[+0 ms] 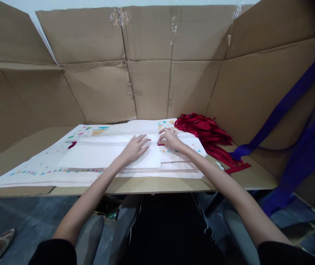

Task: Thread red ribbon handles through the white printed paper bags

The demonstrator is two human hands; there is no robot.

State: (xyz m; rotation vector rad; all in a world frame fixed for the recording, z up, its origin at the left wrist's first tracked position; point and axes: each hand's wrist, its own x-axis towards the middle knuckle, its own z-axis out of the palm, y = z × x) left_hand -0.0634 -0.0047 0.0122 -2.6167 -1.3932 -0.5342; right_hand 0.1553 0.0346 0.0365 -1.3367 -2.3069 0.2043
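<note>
Both forearms reach out from the bottom of the view over the edge of a cardboard-covered table (151,186). On it lies a stack of flat white paper sheets (49,169) printed with small coloured triangles and dots, probably unfolded paper bags, though the print is too small to be sure. On top sits a plain white folded sheet (102,156). The left hand (133,147) lies flat on that sheet, fingers spread and pressing down, gripping nothing. The right hand (169,139) rests just beside it at the sheet's far right corner, fingers curled, fingertips pinched on what looks like the end of a red ribbon (160,144). A heap of red ribbons (207,132) lies near the right hand, against the cardboard wall (146,84). A purple strap (292,99) hangs at the right.

For a clean result, the flat hand should hold the sheet steady while the pinching fingers seat the ribbon end squarely at the fold, without dragging the paper.
</note>
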